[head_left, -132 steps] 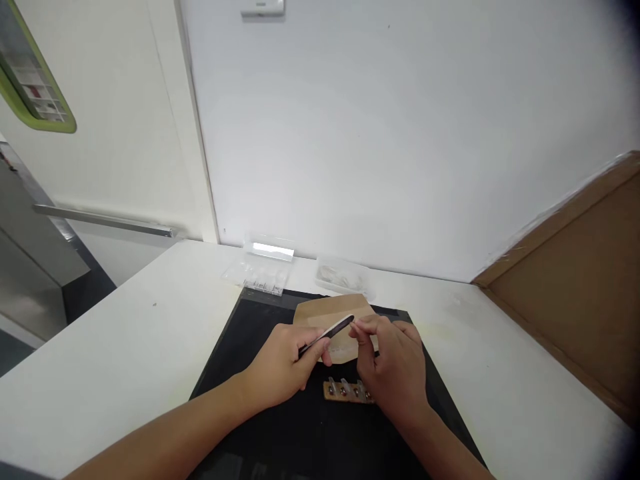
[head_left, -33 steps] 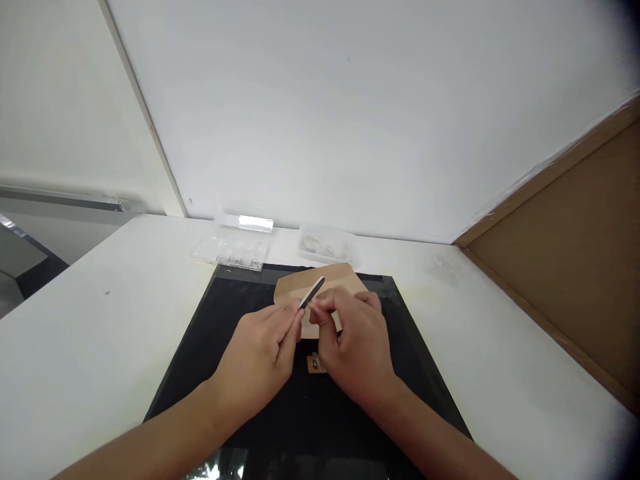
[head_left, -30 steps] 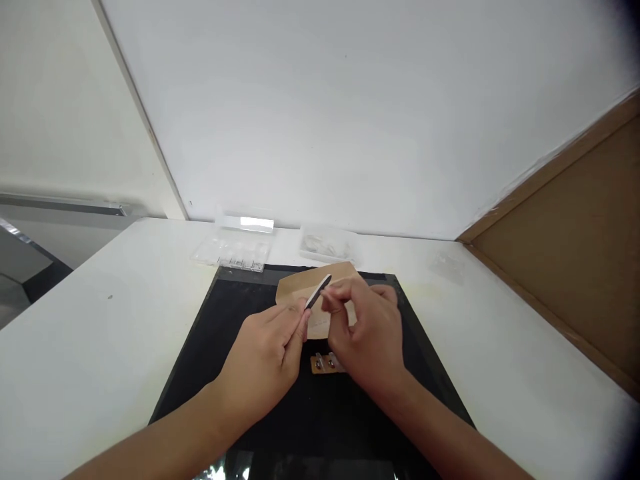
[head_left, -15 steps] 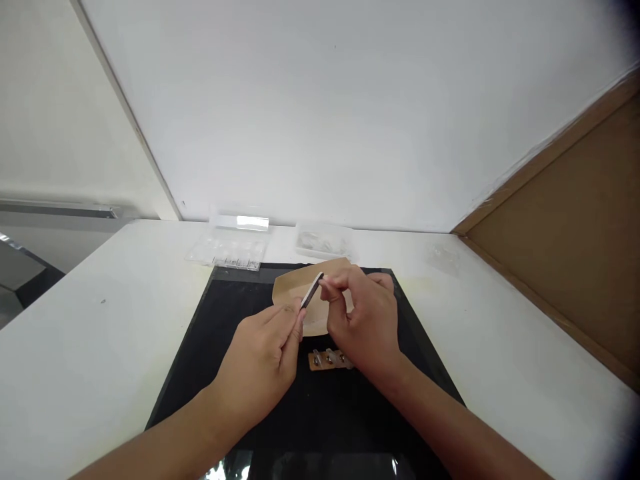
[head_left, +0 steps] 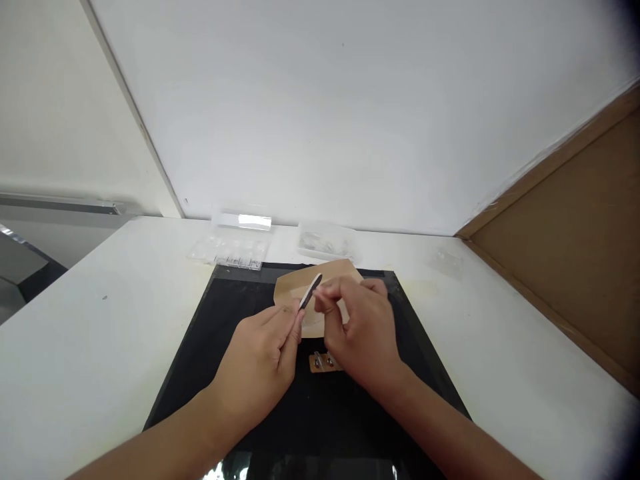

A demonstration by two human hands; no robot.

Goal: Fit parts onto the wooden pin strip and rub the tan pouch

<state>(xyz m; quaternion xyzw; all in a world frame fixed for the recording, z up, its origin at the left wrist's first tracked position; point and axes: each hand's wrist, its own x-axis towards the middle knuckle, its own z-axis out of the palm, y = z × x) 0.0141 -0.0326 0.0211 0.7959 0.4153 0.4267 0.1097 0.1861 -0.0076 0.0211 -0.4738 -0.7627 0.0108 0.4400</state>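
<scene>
Farthest left, the bare white table point(head_left: 75, 333) runs back to the wall. On it, in the upper left of the middle, lies a clear plastic compartment box point(head_left: 229, 250), just behind the far edge of a black rectangular mat point(head_left: 200, 360).

Over the mat, left of centre, the left hand point(head_left: 263, 360) is closed around the lower end of a slim dark stick point(head_left: 311, 291) with a pale face. Thumb and forefinger grip it so that it slants up and to the right. The stick is held above a tan paper envelope point(head_left: 290, 287) that lies flat on the mat's far part.

At centre, below the envelope, a small brown strip point(head_left: 320, 362) carrying a few shiny studs lies on the mat, partly covered by the right hand point(head_left: 363, 333). That hand is curled, its fingertips drawn into a narrow pinch right against the stick's upper half. Whether something tiny sits in the pinch cannot be told.

Behind the envelope, a clear plastic tub point(head_left: 325, 241) sits on the table near the wall. At the far right, a brown fibreboard panel point(head_left: 565, 267) leans along the table's edge.
</scene>
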